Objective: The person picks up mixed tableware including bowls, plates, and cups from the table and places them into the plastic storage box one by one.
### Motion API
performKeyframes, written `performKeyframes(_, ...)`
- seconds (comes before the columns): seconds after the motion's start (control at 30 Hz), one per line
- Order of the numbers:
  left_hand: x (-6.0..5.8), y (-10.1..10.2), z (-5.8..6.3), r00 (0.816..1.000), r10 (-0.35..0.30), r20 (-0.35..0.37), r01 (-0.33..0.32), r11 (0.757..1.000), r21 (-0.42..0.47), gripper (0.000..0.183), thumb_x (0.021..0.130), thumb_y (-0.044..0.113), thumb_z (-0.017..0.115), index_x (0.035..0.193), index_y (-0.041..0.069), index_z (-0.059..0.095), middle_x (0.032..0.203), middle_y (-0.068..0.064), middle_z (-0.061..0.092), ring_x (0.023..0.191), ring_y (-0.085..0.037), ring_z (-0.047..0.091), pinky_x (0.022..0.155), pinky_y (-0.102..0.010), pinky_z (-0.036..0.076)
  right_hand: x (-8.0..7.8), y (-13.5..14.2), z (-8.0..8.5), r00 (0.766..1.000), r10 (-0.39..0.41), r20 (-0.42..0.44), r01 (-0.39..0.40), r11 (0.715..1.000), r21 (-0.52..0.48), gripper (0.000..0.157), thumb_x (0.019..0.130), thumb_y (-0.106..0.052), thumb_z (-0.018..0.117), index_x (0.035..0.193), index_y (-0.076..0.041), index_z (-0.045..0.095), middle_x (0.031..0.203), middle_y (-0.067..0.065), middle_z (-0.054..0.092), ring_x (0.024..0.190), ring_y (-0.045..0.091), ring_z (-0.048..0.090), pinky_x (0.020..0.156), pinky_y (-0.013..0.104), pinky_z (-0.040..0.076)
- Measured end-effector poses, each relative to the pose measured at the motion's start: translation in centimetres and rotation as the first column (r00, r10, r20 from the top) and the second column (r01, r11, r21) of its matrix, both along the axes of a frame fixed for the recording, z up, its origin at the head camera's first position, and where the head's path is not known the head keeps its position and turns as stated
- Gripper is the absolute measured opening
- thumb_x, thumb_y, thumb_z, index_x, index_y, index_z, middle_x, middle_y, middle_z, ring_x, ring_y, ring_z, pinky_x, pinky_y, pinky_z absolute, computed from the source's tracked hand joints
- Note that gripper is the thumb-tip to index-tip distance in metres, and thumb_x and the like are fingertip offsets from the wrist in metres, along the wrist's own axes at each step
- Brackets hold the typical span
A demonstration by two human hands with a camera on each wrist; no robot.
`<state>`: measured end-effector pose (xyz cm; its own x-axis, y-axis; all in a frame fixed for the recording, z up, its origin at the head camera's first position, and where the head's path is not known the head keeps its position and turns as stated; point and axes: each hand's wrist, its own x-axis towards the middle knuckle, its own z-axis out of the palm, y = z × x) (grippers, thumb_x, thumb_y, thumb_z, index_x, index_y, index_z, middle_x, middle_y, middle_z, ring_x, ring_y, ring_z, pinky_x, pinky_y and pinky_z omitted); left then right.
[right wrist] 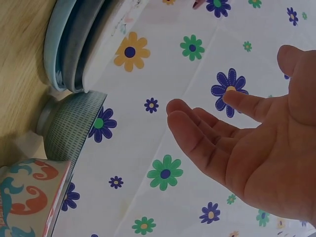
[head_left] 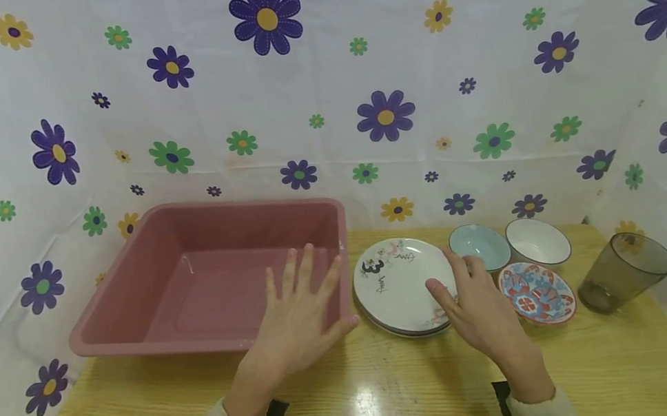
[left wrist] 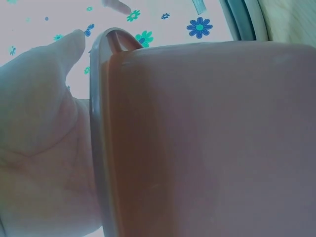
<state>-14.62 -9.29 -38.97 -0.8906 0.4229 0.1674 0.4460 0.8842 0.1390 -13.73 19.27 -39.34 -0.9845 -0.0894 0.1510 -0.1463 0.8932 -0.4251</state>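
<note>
My left hand (head_left: 297, 320) is spread, palm down, over the front right corner of the pink plastic basin (head_left: 119, 349). In the left wrist view its thumb side shows beside the basin rim (left wrist: 98, 133). To the right of the basin lies a stack of plates (head_left: 405, 282), the top one white with floral and black markings. My right hand (head_left: 483, 304) hovers at the right edge of the stack, fingers loosely bent and nothing between them. The right wrist view shows that hand (right wrist: 247, 138) above the level of the plates (right wrist: 74, 44) and bowls.
Behind and right of my right hand stand a light blue bowl (head_left: 478, 246), a white bowl (head_left: 537, 240) and a red-and-blue patterned bowl (head_left: 538, 294). A tinted glass (head_left: 623, 273) stands at the far right of the wooden table (head_left: 418, 392). A flowered curtain (head_left: 318, 85) encloses the back and sides.
</note>
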Motion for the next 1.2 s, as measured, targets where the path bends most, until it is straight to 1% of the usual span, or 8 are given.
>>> performKeyframes(0.2, 0.1, 0.1, 0.1, 1.0, -0.013, -0.014, 0.014, 1.0, 0.005, 0.086, 0.094, 0.067, 0.047, 0.161, 0.023, 0.015, 0.164, -0.02, 0.0, 0.15, -0.043, -0.002, 0.115, -0.068, 0.0, -0.4, 0.2, -0.1, 0.997, -0.038, 0.066, 0.039, 0.999, -0.012, 0.073, 0.103, -0.054, 0.037, 0.155, -0.005, 0.027, 0.131, 0.032, 0.042, 0.1, 0.041, 0.06, 0.07, 0.052, 0.055)
performKeyframes(0.37, 0.3, 0.3, 0.2, 0.999, -0.027, -0.02, 0.027, 1.0, 0.011, 0.085, 0.094, 0.066, 0.047, 0.16, 0.022, 0.017, 0.164, -0.021, 0.002, 0.15, -0.042, -0.001, 0.116, -0.066, 0.0, -0.7, 0.6, -0.5, 0.989, -0.064, 0.13, 0.069, 0.997, -0.035, 0.072, 0.103, -0.054, 0.039, 0.155, -0.006, 0.026, 0.125, 0.031, 0.042, 0.082, 0.033, 0.059, 0.063, 0.046, 0.052)
performKeyframes(0.47, 0.4, 0.4, 0.3, 0.999, -0.03, -0.018, 0.03, 1.0, -0.002, 0.084, 0.095, 0.067, 0.045, 0.16, 0.021, 0.018, 0.164, -0.022, 0.002, 0.15, -0.043, 0.001, 0.116, -0.065, 0.001, -0.8, 0.8, -0.8, 0.984, -0.08, 0.161, 0.087, 0.996, -0.034, 0.073, 0.103, -0.052, 0.04, 0.153, -0.002, 0.025, 0.128, 0.033, 0.039, 0.086, 0.037, 0.06, 0.068, 0.051, 0.052)
performKeyframes(0.63, 0.5, 0.5, 0.4, 0.999, -0.046, -0.027, 0.046, 0.999, 0.002, 0.083, 0.095, 0.066, 0.045, 0.159, 0.02, 0.021, 0.163, -0.023, 0.006, 0.15, -0.044, 0.006, 0.117, -0.064, 0.002, -1.0, 1.2, -1.3, 0.978, -0.103, 0.181, 0.108, 0.994, -0.016, 0.07, 0.103, -0.043, 0.046, 0.149, 0.005, 0.027, 0.135, 0.037, 0.04, 0.104, 0.05, 0.059, 0.08, 0.062, 0.051)
performKeyframes(0.9, 0.8, 0.8, 0.7, 0.989, -0.113, -0.1, 0.114, 0.993, 0.004, 0.077, 0.096, 0.06, 0.05, 0.156, 0.017, 0.03, 0.161, -0.023, 0.019, 0.148, -0.043, 0.018, 0.118, -0.062, 0.012, -1.4, 1.4, -2.1, 0.974, -0.12, 0.19, 0.122, 0.993, 0.004, 0.065, 0.1, -0.033, 0.053, 0.141, 0.012, 0.033, 0.128, 0.039, 0.051, 0.111, 0.052, 0.058, 0.083, 0.062, 0.051)
performKeyframes(1.07, 1.0, 1.4, 0.8, 0.965, -0.181, -0.192, 0.19, 0.981, 0.029, 0.063, 0.097, 0.05, 0.055, 0.148, 0.014, 0.045, 0.153, -0.023, 0.036, 0.142, -0.041, 0.032, 0.117, -0.058, 0.024, -1.7, 1.5, -2.5, 0.966, -0.125, 0.227, 0.122, 0.992, 0.025, 0.066, 0.099, -0.03, 0.056, 0.141, 0.015, 0.031, 0.124, 0.04, 0.054, 0.11, 0.052, 0.059, 0.085, 0.06, 0.052)
performKeyframes(1.13, 1.1, 1.6, 0.8, 0.944, -0.219, -0.247, 0.24, 0.969, 0.056, 0.055, 0.097, 0.043, 0.06, 0.141, 0.011, 0.053, 0.146, -0.023, 0.045, 0.136, -0.04, 0.041, 0.114, -0.056, 0.031, -1.9, 1.5, -2.7, 0.961, -0.127, 0.244, 0.125, 0.992, 0.023, 0.066, 0.099, -0.029, 0.056, 0.14, 0.015, 0.031, 0.124, 0.04, 0.055, 0.11, 0.051, 0.06, 0.085, 0.058, 0.053)
performKeyframes(1.2, 1.2, 1.8, 0.7, 0.915, -0.258, -0.31, 0.293, 0.953, 0.073, 0.047, 0.096, 0.037, 0.063, 0.133, 0.008, 0.058, 0.137, -0.022, 0.053, 0.128, -0.039, 0.048, 0.11, -0.054, 0.038, -2.0, 1.6, -2.9, 0.958, -0.13, 0.254, 0.129, 0.991, 0.021, 0.064, 0.099, -0.028, 0.057, 0.139, 0.016, 0.032, 0.122, 0.039, 0.056, 0.106, 0.048, 0.062, 0.082, 0.056, 0.054)
